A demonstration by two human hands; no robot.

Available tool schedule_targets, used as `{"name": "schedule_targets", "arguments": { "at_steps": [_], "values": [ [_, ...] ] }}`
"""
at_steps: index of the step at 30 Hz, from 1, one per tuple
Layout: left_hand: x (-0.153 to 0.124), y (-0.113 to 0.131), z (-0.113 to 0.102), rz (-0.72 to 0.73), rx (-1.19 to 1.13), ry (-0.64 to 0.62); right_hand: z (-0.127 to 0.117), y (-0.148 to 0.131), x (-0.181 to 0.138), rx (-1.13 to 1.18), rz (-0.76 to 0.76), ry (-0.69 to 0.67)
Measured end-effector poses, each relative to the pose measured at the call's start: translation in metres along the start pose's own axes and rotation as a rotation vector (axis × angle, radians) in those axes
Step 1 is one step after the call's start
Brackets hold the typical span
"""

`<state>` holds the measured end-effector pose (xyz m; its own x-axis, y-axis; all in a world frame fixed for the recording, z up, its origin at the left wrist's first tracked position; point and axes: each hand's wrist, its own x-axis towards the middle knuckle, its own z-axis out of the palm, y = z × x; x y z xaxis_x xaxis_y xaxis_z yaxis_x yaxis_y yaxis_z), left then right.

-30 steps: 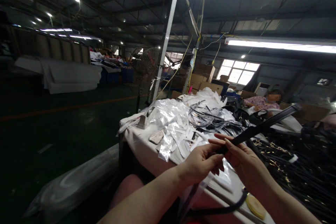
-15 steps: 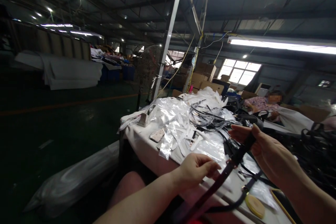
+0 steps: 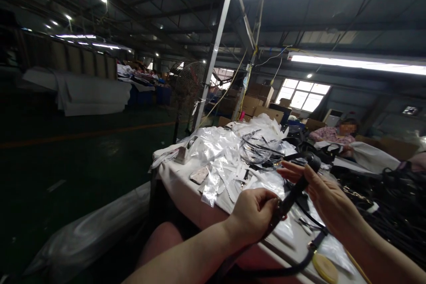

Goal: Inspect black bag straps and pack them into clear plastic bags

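Observation:
My left hand (image 3: pixel 254 216) is closed round the lower part of a black strap (image 3: pixel 293 195) just in front of the table edge. My right hand (image 3: pixel 319 188) holds the same strap higher up, thumb and fingers pinched on it, where it bends over at the top. The strap's lower end drops below the table edge towards my lap. Both hands hover over a white-covered table (image 3: pixel 186 193) strewn with clear plastic bags (image 3: pixel 219 151).
A heap of black straps with metal fittings (image 3: pixel 382 204) fills the table's right side. A round yellow disc (image 3: pixel 326 268) lies near the front edge. Another person (image 3: pixel 333 133) sits at the far side. A standing fan (image 3: pixel 186 84) and a metal post (image 3: pixel 213 57) rise behind the table.
My left hand has closed on the strap and risen slightly. My right hand has slid along the strap, whose top now bends over, and has come nearer my left.

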<state>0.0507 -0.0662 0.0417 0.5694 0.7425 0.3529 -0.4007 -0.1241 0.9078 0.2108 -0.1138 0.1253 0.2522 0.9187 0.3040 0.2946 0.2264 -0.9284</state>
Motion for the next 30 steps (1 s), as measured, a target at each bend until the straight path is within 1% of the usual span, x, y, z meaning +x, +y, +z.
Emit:
{"name": "schedule_targets", "arguments": {
  "at_steps": [2, 5, 7, 9, 12, 14, 16, 18, 21, 23, 27, 30],
  "values": [
    [0.002, -0.001, 0.001, 0.004, -0.040, -0.012, 0.000, -0.005, 0.001, 0.010, -0.017, 0.029],
    [0.007, -0.004, 0.001, -0.068, -0.184, -0.104, -0.001, -0.014, 0.004, 0.009, -0.038, 0.073],
    [0.012, -0.005, 0.003, -0.122, -0.265, -0.175, 0.000, -0.017, 0.006, -0.011, -0.049, 0.074],
    [0.017, -0.004, 0.005, -0.122, -0.282, -0.188, 0.003, -0.019, 0.008, -0.033, -0.053, 0.068],
    [0.022, -0.003, 0.008, -0.072, -0.260, -0.133, 0.007, -0.018, 0.010, -0.061, -0.067, 0.070],
    [0.023, -0.004, 0.009, -0.035, -0.205, -0.111, 0.009, -0.018, 0.010, -0.077, -0.080, 0.067],
    [0.022, -0.004, 0.007, 0.024, -0.091, -0.099, 0.011, -0.017, 0.011, -0.083, -0.087, 0.062],
    [0.020, -0.004, 0.005, 0.114, 0.065, -0.072, 0.013, -0.017, 0.011, -0.081, -0.088, 0.053],
    [0.016, 0.000, 0.003, 0.234, 0.288, -0.002, 0.018, -0.017, 0.011, -0.056, -0.085, 0.039],
    [0.015, 0.004, 0.003, 0.271, 0.379, 0.053, 0.020, -0.016, 0.011, -0.047, -0.083, 0.036],
    [0.015, 0.007, 0.005, 0.286, 0.417, 0.133, 0.026, -0.011, 0.010, -0.075, -0.091, 0.052],
    [0.016, 0.007, 0.006, 0.309, 0.415, 0.163, 0.031, 0.001, 0.007, -0.056, -0.076, 0.025]
  ]
}}
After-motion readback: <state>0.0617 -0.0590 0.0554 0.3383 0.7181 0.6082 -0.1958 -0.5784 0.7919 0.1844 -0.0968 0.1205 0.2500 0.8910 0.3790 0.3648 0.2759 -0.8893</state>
